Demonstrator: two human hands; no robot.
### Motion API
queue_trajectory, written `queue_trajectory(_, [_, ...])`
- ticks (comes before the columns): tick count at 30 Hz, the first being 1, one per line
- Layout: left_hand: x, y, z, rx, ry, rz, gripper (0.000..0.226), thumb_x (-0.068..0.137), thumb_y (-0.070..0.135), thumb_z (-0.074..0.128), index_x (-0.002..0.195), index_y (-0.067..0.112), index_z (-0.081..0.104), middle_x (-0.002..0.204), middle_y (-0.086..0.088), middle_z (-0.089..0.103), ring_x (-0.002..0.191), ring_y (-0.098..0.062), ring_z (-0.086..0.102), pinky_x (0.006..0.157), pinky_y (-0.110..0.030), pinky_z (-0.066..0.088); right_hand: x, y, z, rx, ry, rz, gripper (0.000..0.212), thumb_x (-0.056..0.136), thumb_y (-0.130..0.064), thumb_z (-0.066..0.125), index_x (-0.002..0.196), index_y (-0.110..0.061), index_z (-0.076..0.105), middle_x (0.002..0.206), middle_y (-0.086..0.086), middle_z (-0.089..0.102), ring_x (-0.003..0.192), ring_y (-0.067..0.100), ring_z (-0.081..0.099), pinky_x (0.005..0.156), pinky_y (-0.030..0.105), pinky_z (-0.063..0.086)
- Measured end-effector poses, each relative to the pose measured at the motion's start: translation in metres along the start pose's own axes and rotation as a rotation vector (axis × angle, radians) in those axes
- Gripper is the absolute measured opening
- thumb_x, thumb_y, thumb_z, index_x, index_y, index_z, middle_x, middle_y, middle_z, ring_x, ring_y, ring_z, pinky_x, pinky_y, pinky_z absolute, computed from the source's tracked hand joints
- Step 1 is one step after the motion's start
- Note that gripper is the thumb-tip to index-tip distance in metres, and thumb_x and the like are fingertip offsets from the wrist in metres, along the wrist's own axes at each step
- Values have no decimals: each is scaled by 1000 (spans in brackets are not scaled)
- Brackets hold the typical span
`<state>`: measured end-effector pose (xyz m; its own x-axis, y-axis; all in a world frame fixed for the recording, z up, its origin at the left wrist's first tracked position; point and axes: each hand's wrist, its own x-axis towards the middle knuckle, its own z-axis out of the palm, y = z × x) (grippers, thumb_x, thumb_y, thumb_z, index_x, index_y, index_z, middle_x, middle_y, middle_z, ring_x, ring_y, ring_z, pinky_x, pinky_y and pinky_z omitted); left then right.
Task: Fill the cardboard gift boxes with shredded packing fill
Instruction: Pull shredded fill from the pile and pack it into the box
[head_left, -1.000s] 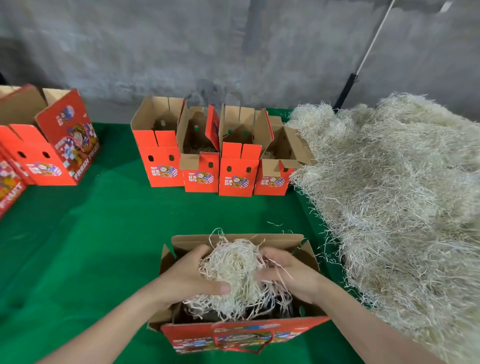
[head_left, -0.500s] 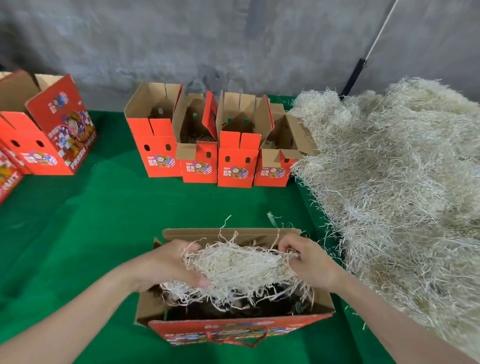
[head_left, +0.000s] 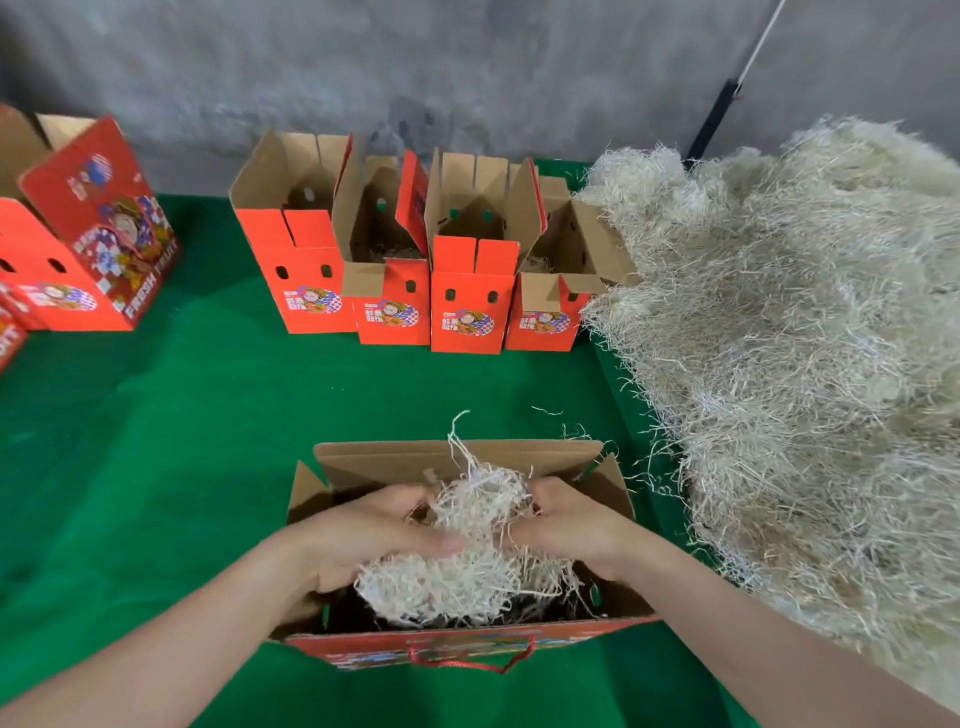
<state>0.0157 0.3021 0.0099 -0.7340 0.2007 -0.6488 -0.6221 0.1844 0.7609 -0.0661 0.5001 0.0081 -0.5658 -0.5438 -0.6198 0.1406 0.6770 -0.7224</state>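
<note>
Near box (head_left: 457, 458) sits on the green worktop (head_left: 208, 415), opening up, flaps spread, long axis running left to right across the view. Its printed red face with the red cord handle (head_left: 470, 664) is turned toward the person. Wad of shredded fill (head_left: 467, 566) is in the mouth of the near box, partly above the rim, wider at the bottom, with loose strands standing up toward the far flap. Left hand (head_left: 363, 540) is at the wad's left side, grip closed round it, thumb lying across the front. Right hand (head_left: 566, 530) is at the wad's right side, fingers curled into the strands. Box interior under the wad is dark; contents cannot be made out. Right of the near box: large pile of fill (head_left: 779, 364), overhanging the worktop edge. Beyond the near box: row of four boxes (head_left: 311, 291), upright, tops open, side by side. Far left of the near box: larger boxes (head_left: 88, 244), also open.
</note>
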Motion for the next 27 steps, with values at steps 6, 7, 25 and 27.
queue_trajectory(6, [5,-9,-23,-23,278,-43,50,70,21,76,114,11,55,132,-5,47,124,-19,37,104,-37,26,-6,12,-28,-47,37,75,78,78,-27,73,141,-5,33,144,6,39,129,20,40,105,31,31])
queue_trajectory(7, [5,-11,-27,-29,309,-37,53,72,19,74,119,11,52,137,-6,43,125,-19,36,108,-39,23,-8,15,-33,-74,58,89,80,79,-25,72,143,-3,28,147,9,34,132,23,37,106,32,29])
queue_trajectory(25, [14,-6,-7,-133,147,7,54,76,-3,63,122,24,55,119,2,59,118,-20,49,101,-35,34,11,-7,4,173,84,131,27,79,-8,62,99,-7,44,109,-2,46,116,20,38,102,38,29])
queue_trajectory(27, [10,-5,-20,-70,292,22,41,80,-1,61,116,18,58,108,3,59,106,-16,52,98,-32,34,6,-1,-7,97,73,122,18,82,-9,61,97,-6,51,119,-2,51,119,18,41,102,42,34])
